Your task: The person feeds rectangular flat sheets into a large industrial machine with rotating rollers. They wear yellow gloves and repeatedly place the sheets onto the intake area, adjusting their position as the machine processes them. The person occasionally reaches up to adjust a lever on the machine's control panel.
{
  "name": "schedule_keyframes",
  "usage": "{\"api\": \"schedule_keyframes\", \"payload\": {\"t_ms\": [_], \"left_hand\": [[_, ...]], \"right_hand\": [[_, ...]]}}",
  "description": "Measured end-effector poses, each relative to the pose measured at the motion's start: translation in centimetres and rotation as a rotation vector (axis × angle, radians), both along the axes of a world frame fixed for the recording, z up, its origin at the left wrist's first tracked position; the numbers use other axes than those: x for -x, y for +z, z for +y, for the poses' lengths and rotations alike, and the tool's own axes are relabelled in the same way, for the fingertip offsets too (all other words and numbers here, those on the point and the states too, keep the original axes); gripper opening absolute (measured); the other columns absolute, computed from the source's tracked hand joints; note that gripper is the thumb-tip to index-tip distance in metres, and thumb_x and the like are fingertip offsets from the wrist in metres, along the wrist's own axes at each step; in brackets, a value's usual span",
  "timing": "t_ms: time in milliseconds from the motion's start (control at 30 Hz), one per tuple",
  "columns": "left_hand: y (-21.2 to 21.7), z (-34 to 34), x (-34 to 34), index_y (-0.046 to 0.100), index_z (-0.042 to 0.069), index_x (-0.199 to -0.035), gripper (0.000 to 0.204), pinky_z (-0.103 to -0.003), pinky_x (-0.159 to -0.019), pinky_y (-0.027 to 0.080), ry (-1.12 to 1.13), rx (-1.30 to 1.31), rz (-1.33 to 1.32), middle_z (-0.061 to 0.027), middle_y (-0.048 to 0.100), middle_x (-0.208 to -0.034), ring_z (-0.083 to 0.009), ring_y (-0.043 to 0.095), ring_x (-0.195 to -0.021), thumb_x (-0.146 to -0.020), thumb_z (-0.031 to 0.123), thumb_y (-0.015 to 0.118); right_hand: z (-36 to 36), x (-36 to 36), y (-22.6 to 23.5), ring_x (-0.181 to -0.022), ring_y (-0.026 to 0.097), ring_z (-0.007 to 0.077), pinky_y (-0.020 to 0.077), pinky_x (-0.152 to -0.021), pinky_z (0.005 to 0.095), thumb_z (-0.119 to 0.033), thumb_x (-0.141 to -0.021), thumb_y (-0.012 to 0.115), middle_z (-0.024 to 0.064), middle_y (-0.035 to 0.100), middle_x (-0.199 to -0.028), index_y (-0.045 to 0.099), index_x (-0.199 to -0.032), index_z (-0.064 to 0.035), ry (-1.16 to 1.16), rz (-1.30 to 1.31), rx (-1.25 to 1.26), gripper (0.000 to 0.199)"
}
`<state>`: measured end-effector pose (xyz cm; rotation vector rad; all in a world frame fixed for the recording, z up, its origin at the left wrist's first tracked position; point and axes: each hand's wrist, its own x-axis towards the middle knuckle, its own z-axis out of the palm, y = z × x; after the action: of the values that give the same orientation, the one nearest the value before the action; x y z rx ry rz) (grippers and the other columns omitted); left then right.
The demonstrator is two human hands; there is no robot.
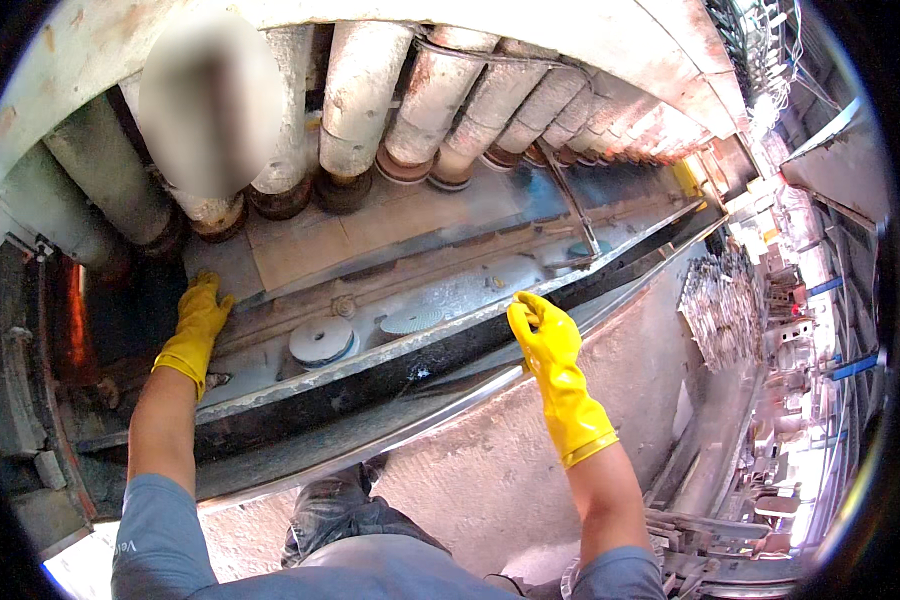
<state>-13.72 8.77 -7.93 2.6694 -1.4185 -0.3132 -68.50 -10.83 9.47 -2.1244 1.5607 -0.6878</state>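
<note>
My left hand [195, 328], in a yellow rubber glove, reaches to the near left corner of a flat grey-beige slab [340, 240]. Its fingers lie against the slab's edge, with the thumb held apart. The slab lies under a row of thick cylinders. My right hand [550, 345], gloved alike, is raised over the machine's front rail [470, 335]. Thumb and fingers are curled together in a pinch; whatever they hold, if anything, is too small to make out. Between my hands, a white round disc [322, 340] and a flatter pale disc [413, 319] lie on the ledge.
Several dusty cylinders [365, 100] hang from the machine's cover and run off to the far right. A metal bar [570, 200] slants down to the rail. A dark trough [410, 370] runs along the front. A pile of thin broken pieces [725, 310] lies on the right.
</note>
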Motion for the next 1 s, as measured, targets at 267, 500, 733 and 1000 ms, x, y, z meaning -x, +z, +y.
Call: {"api": "schedule_keyframes", "payload": {"t_ms": [267, 500, 733, 1000], "left_hand": [[0.8, 1.8, 3.4, 0.046, 0.004, -0.157, 0.073, -0.045, -0.124, 0.038, 0.045, -0.079, -0.022, -0.0234, 0.041, -0.166, -0.043, 0.04, -0.152, -0.096, 0.036, 0.073], [0.2, 3.6, 4.8, 0.048, 0.003, -0.156, 0.072, -0.046, -0.126, 0.036, 0.037, -0.056, 0.022, -0.0249, 0.039, -0.167, -0.0442, 0.039, -0.153, -0.096, 0.035, 0.074], [-0.4, 4.8, 6.1, 0.051, 0.002, -0.154, 0.072, -0.046, -0.127, 0.034, 0.034, 0.008, 0.056, -0.0266, 0.042, -0.165, -0.0452, 0.041, -0.151, -0.094, 0.031, 0.077], [-2.8, 6.0, 6.3, 0.055, 0.0, -0.15, 0.07, -0.046, -0.127, 0.033, -0.01, 0.099, 0.045, -0.0273, 0.045, -0.162, -0.0449, 0.042, -0.151, -0.09, 0.029, 0.078]], "right_hand": [[1.9, 2.8, 0.1, -0.098, 0.079, 0.024, 0.0582, -0.088, 0.0331, -0.038, -0.097, 0.074, 0.0131, 0.082, -0.105, 0.076, -0.125, -0.0012, 0.007, 0.021, -0.026, 0.046], [3.2, 4.6, 0.1, -0.102, 0.079, 0.0278, 0.0585, -0.091, 0.0361, -0.041, -0.097, 0.072, 0.0142, 0.081, -0.109, 0.076, -0.125, -0.0017, 0.012, 0.058, -0.028, 0.049], [4.2, 5.8, 0.0, -0.101, 0.079, 0.0275, 0.0587, -0.09, 0.0364, -0.041, -0.097, 0.073, 0.0137, 0.081, -0.107, 0.076, -0.125, -0.002, 0.001, 0.047, -0.019, 0.048], [4.6, 6.9, -0.4, -0.104, 0.078, 0.0295, 0.0576, -0.094, 0.0379, -0.043, -0.097, 0.073, 0.0151, 0.081, -0.109, 0.076, -0.125, -0.0023, 0.0, 0.078, -0.015, 0.05]]}}
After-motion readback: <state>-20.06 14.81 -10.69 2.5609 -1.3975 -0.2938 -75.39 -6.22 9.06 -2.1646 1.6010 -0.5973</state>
